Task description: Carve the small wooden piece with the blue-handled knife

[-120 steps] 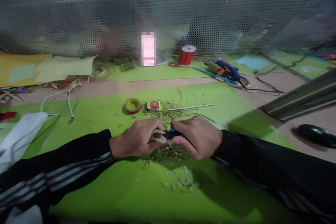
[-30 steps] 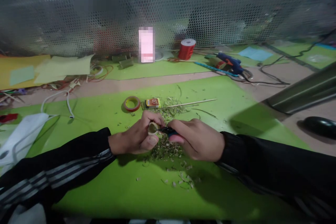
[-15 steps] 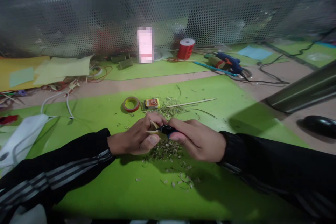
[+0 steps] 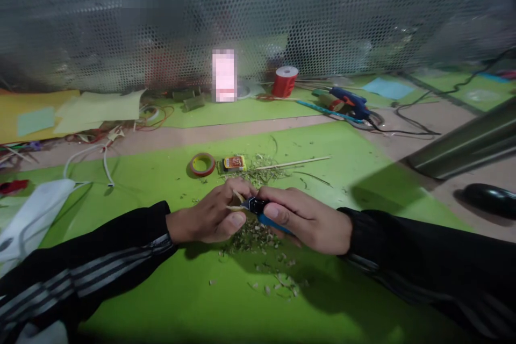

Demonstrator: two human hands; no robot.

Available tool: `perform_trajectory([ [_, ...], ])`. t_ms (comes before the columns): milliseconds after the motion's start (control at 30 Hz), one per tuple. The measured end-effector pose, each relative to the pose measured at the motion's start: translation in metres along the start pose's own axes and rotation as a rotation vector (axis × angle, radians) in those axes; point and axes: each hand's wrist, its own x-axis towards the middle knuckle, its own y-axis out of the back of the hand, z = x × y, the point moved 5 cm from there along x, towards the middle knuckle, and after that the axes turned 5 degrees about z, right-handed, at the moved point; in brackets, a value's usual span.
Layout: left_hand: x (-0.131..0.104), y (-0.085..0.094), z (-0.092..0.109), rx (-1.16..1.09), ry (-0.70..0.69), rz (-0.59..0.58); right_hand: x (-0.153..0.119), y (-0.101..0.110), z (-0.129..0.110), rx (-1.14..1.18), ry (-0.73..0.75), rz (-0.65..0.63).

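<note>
My left hand [image 4: 213, 212] is closed on a thin, pale piece of wood [image 4: 236, 206], seen as two slivers meeting in a narrow V; part of it is hidden by the fingers. In my right hand [image 4: 308, 217] is a utility knife [image 4: 257, 205] with a black front and a blue handle, the thumb pressed along its side. Its grey tip points left and meets the pale wood between the two hands. Below and behind the hands, wood shavings [image 4: 253, 239] lie scattered on the green mat [image 4: 169, 295].
Beyond the hands are a roll of tape [image 4: 202, 164], a small red and yellow box [image 4: 234, 163] and a thin stick [image 4: 298, 162]. Further back stand a red spool [image 4: 285, 83] and a blue glue gun [image 4: 350, 101]. A white power strip [image 4: 38, 209] lies left, a metal cylinder [image 4: 463, 140] right.
My right hand has shifted slightly right and down and turned, so more of the knife's blue handle shows. My left hand keeps its hold on the wood. The whole view has tipped slightly.
</note>
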Motion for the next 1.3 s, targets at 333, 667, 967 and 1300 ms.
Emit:
perform_trajectory([
  [333, 0.004, 0.005, 0.007, 0.026, -0.033, 0.073, -0.008, 0.023, -0.014, -0.466, 0.000, 0.186],
  [667, 0.010, 0.008, 0.013, 0.176, -0.020, 0.029, -0.010, 0.010, -0.011, -0.786, 0.119, -0.018],
  [967, 0.012, 0.011, 0.010, 0.132, 0.010, 0.089, -0.011, 0.006, -0.007, -0.804, 0.130, -0.059],
  [1300, 0.014, 0.012, 0.013, 0.147, -0.010, 0.083, -0.010, 0.003, -0.003, -0.785, 0.096, -0.057],
])
